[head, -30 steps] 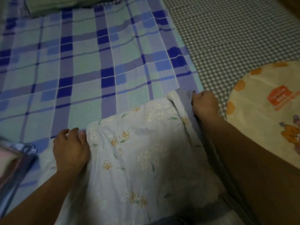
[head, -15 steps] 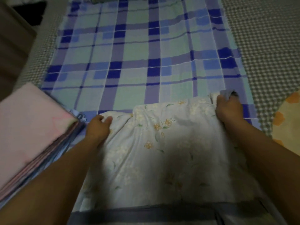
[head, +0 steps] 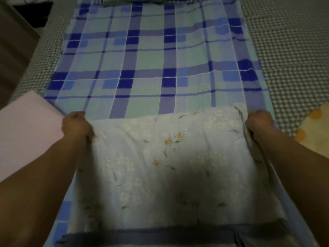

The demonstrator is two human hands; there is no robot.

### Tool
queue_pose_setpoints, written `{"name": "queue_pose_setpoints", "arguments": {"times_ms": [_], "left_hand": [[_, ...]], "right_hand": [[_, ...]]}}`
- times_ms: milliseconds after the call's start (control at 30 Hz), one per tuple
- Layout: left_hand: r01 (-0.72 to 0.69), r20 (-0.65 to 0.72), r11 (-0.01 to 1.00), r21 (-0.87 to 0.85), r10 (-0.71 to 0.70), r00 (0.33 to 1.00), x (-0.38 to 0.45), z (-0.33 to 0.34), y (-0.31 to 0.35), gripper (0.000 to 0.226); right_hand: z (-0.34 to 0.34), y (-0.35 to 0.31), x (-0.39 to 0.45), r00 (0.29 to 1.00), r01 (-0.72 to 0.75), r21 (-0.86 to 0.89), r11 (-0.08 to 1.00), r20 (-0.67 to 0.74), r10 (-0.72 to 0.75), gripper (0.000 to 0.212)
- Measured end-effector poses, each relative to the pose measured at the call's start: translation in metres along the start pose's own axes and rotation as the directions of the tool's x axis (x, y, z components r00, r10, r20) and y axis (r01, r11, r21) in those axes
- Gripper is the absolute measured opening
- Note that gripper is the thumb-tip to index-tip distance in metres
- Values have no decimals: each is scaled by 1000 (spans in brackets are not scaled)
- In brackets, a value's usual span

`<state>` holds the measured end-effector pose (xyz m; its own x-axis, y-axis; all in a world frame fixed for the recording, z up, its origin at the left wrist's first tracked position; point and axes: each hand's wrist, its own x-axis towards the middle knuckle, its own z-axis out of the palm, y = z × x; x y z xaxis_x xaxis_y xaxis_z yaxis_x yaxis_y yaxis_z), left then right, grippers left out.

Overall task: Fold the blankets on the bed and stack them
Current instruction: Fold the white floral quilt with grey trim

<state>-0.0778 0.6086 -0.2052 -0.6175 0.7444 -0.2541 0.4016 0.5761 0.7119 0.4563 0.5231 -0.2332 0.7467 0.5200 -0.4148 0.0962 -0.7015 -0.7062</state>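
Note:
A pale blue floral blanket [head: 169,166] lies across the near part of a blue and green plaid blanket [head: 151,65] that is spread flat on the bed. My left hand [head: 75,126] grips the floral blanket's far left corner. My right hand [head: 259,123] grips its far right corner, where the cloth bunches up. The far edge is stretched straight between both hands. A dark grey band [head: 160,236] runs along the blanket's near edge.
A folded pink blanket [head: 23,134] lies at the left. A cream cloth with orange dots [head: 315,132] sits at the right edge. The grey checked bed sheet [head: 288,50] shows on both sides. A dark green fabric [head: 142,0] lies at the far end.
My hands have spread apart and pulled the floral blanket's far edge taut and straight. The view has swung left, bringing the pink blanket into sight.

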Motion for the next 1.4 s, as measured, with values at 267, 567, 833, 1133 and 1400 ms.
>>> {"name": "queue_pose_setpoints", "arguments": {"times_ms": [267, 567, 833, 1133, 1400], "left_hand": [[-115, 264, 989, 97, 85, 961, 3, 39, -31, 50], [-478, 420, 549, 686, 237, 876, -16, 60, -65, 64], [-211, 167, 899, 385, 157, 973, -17, 59, -45, 42], [-1, -43, 921, -390, -18, 999, 0, 16, -38, 30], [55, 76, 981, -186, -41, 996, 13, 18, -27, 24]], "right_hand": [[1, -18, 25, 997, -13, -47, 999, 76, 16, 66], [-16, -22, 21, 973, 215, -337, 917, -9, -232, 19], [0, -43, 37, 897, -294, 98, 951, 372, 239, 47], [6, -56, 39, 999, -46, 302, 952, 35, 37, 16], [-5, -43, 38, 989, 148, -352, 924, 77, -128, 32]]}}
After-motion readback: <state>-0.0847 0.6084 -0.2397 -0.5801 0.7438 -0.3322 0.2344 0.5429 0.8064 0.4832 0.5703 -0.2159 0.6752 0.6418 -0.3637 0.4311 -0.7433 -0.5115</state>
